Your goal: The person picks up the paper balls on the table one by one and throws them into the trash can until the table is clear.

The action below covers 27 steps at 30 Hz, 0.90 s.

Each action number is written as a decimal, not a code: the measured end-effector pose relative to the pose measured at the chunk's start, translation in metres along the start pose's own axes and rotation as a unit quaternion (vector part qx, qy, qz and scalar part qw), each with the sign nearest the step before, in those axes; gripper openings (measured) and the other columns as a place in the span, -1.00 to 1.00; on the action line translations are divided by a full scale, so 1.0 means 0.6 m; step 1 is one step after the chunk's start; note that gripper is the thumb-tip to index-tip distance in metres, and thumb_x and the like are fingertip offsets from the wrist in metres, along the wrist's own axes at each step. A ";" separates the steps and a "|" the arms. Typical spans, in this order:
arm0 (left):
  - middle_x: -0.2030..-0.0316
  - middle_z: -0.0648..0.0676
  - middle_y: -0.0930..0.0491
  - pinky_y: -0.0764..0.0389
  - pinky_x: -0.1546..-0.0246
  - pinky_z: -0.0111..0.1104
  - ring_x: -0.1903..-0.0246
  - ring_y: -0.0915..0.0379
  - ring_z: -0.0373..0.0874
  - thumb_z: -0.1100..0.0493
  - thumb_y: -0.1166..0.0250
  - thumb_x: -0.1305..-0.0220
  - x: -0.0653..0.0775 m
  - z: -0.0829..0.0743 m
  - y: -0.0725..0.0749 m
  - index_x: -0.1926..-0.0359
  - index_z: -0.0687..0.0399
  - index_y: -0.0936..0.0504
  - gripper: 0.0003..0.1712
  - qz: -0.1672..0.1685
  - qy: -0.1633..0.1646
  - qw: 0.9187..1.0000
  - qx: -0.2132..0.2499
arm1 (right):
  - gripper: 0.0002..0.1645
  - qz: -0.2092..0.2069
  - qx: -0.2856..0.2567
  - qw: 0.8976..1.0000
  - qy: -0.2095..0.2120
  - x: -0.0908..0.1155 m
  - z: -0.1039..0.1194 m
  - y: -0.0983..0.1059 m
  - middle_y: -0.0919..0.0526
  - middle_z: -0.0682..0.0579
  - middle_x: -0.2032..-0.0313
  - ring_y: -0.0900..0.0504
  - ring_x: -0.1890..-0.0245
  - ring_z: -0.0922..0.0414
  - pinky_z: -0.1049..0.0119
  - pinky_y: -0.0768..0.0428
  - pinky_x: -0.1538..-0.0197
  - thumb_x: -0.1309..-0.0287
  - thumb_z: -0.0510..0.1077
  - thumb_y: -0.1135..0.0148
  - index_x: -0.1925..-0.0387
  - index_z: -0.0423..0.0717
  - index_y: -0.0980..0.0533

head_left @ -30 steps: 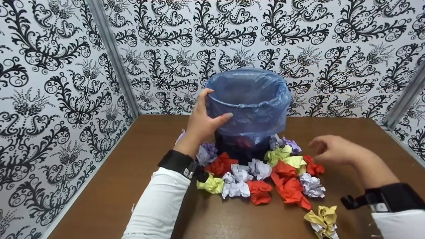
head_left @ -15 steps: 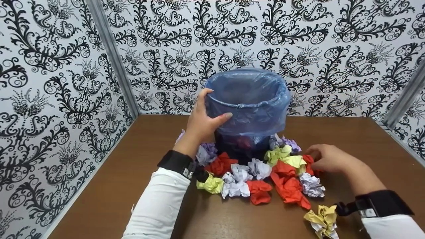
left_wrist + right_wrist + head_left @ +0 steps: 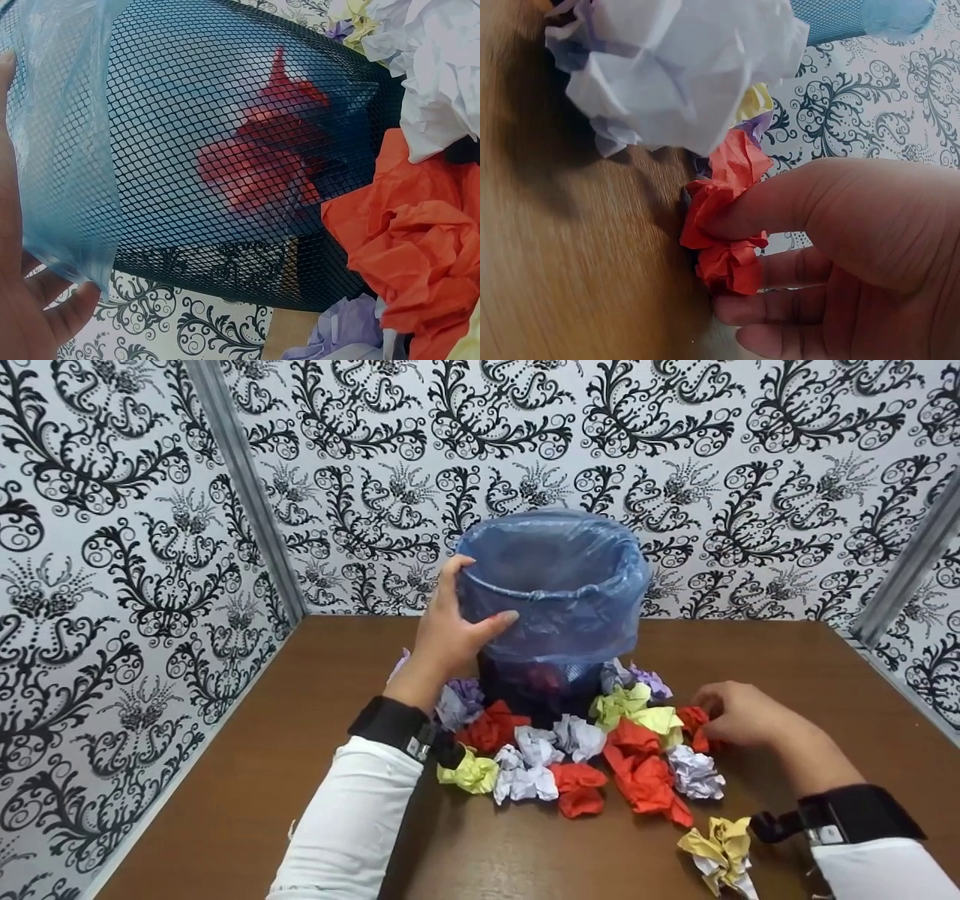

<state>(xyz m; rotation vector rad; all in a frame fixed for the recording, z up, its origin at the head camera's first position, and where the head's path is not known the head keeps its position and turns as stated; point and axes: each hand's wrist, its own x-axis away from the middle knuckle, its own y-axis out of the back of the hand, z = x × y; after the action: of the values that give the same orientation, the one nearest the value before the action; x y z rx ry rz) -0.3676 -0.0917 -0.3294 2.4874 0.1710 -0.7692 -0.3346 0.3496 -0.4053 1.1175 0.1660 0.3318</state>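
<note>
Left hand [image 3: 448,630] grips the rim of a mesh bin [image 3: 169,127] over its blue liner [image 3: 559,622], thumb outside; bin stands upright near the middle of the table's [image 3: 240,780] back edge; crumpled papers [image 3: 529,781] lie about its base; at their right end, toward the table's right edge, the right hand [image 3: 754,718] pinches a red paper ball [image 3: 727,202] between thumb and fingers.

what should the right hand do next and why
Probably lift the red paper toward the bin: the right hand has that paper between thumb and fingers on the table, and the left hand grips the bin near its open, bag-lined rim.
</note>
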 end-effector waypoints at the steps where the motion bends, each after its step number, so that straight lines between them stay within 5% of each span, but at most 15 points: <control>1: -0.30 0.04 -0.47 -0.52 -0.23 0.02 -0.21 -0.48 0.02 -0.49 -0.54 0.15 0.000 0.000 0.000 -0.36 -0.54 -0.16 0.09 -0.001 -0.002 1.000 0.002 | -0.57 -0.003 0.007 1.000 0.003 -0.001 -0.001 0.000 -0.73 -0.01 0.33 -0.62 0.38 0.14 0.26 -0.59 0.31 0.14 -0.25 -0.40 0.11 -0.20 -0.61; 27: -0.34 0.03 -0.44 -0.52 -0.24 0.06 -0.22 -0.49 0.04 -0.49 -0.55 0.16 -0.001 0.002 0.001 -0.35 -0.53 -0.16 0.10 0.005 -0.002 1.000 0.018 | -0.62 0.008 -0.011 1.000 -0.008 0.005 0.002 0.000 -0.74 -0.01 0.37 -0.65 0.42 0.14 0.26 -0.63 0.36 0.11 -0.32 -0.32 0.13 -0.18 -0.64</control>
<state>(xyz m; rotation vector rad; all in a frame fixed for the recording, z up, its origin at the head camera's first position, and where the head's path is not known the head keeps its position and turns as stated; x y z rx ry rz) -0.3682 -0.0925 -0.3297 2.5184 0.1439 -0.7808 -0.3316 0.3499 -0.4045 1.1004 0.1395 0.3381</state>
